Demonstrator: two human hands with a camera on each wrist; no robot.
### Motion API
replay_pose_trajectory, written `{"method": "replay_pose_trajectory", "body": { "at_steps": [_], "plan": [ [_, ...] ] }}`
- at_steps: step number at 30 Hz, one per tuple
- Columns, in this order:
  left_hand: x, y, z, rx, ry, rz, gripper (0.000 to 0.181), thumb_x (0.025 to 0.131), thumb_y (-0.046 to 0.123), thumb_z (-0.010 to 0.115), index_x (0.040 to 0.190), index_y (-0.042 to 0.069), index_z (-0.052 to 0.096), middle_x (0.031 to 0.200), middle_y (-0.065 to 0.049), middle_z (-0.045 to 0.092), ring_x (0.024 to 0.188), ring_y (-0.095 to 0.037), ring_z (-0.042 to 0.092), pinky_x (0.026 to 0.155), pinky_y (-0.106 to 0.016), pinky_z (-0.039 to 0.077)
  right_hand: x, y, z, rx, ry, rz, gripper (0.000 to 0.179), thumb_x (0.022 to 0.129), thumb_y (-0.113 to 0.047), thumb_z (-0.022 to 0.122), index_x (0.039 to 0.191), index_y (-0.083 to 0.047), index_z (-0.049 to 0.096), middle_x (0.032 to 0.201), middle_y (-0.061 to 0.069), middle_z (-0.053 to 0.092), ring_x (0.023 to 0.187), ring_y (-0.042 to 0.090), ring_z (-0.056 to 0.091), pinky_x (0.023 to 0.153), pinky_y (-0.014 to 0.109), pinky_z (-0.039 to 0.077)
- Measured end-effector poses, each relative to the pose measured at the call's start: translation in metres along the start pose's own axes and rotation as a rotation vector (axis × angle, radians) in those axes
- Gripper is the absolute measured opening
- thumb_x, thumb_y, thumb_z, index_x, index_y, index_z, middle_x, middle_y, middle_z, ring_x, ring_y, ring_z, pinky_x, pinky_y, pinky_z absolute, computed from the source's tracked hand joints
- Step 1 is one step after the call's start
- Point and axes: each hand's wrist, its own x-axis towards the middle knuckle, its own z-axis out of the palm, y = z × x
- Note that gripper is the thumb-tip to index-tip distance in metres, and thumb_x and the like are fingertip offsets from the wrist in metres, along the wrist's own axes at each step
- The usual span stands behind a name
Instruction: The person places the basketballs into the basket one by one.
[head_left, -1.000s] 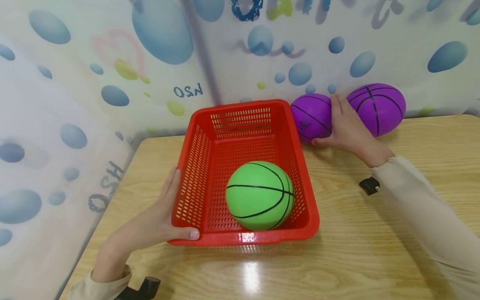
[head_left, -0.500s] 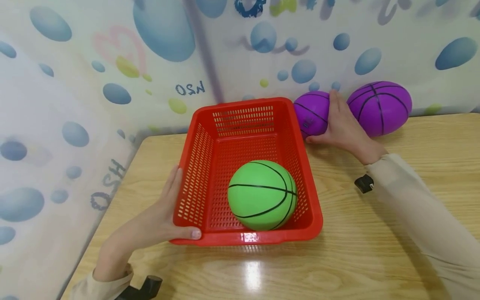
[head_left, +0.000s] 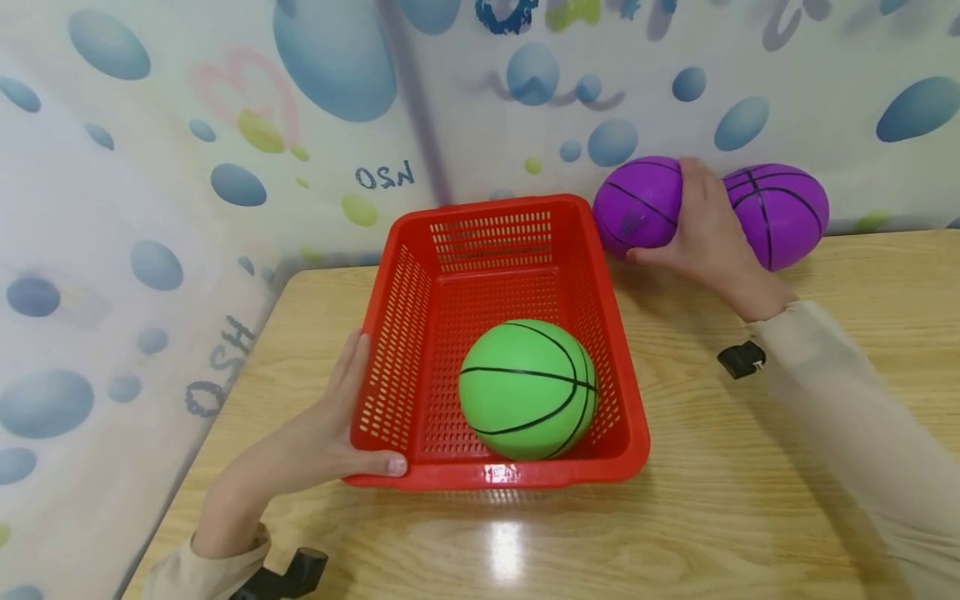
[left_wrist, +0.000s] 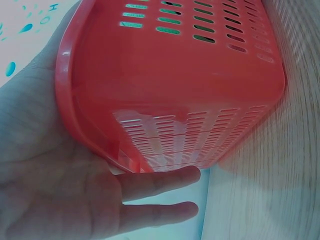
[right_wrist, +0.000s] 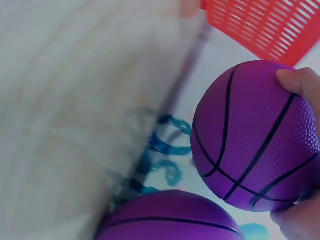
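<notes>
A red plastic basket [head_left: 498,477] stands on the table with a green ball [head_left: 528,390] with black lines inside it. Straddling its near left corner, my left hand [head_left: 318,437] lays its thumb on the front rim while the fingers lie along the outer left side. The left wrist view shows two fingers [left_wrist: 160,182] straight outside the basket wall. My right hand [head_left: 712,237] grips a purple ball [head_left: 637,204] with black lines, thumb and fingers spread round it, just right of the basket's far corner. A second purple ball [head_left: 783,217] sits behind that hand, partly hidden.
The wooden table [head_left: 697,500] ends at a wall [head_left: 480,125] printed with blue drops, behind and to the left. A black strap piece [head_left: 742,359] hangs by the right sleeve, and a black wrist mount [head_left: 288,575] shows at the left wrist.
My right hand has raised the nearer purple ball a little, and it now sits slightly higher and farther right. The left hand and the basket keep their places; the view has shifted slightly.
</notes>
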Motion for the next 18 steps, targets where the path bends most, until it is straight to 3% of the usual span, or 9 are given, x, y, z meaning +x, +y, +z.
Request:
{"method": "replay_pose_trajectory", "body": {
  "at_steps": [6,12,18],
  "plan": [
    [0.0,0.0,0.0,-0.006,-0.003,-0.01,0.125,0.072,0.038,0.08,0.146,0.022,-0.02,0.15,0.0,-0.026,0.136,-0.035,0.001,0.098,-0.056,0.032,0.006,-0.009,-0.018,0.044,0.084,0.034,0.111,0.064,-0.03,0.084,0.145,-0.003,0.013,0.142,0.022,0.026,0.128,0.037,0.028,0.104,0.052,0.026],
    [0.0,0.0,0.0,-0.006,-0.004,-0.008,0.126,0.072,0.037,0.08,0.146,0.023,-0.02,0.15,0.001,-0.026,0.136,-0.035,0.0,0.098,-0.056,0.032,0.007,-0.017,-0.024,0.093,0.109,0.06,0.111,0.064,-0.034,0.083,0.146,-0.007,0.015,0.144,0.015,0.027,0.128,0.03,0.029,0.105,0.049,0.025],
    [0.0,0.001,-0.001,0.001,-0.002,-0.006,0.125,0.072,0.037,0.08,0.146,0.023,-0.02,0.15,0.001,-0.026,0.136,-0.035,0.001,0.098,-0.056,0.033,0.01,-0.034,-0.025,0.139,0.138,0.001,0.108,0.061,-0.034,0.086,0.144,-0.011,0.021,0.14,0.012,0.033,0.125,0.026,0.034,0.103,0.047,0.03]
  ]
}}
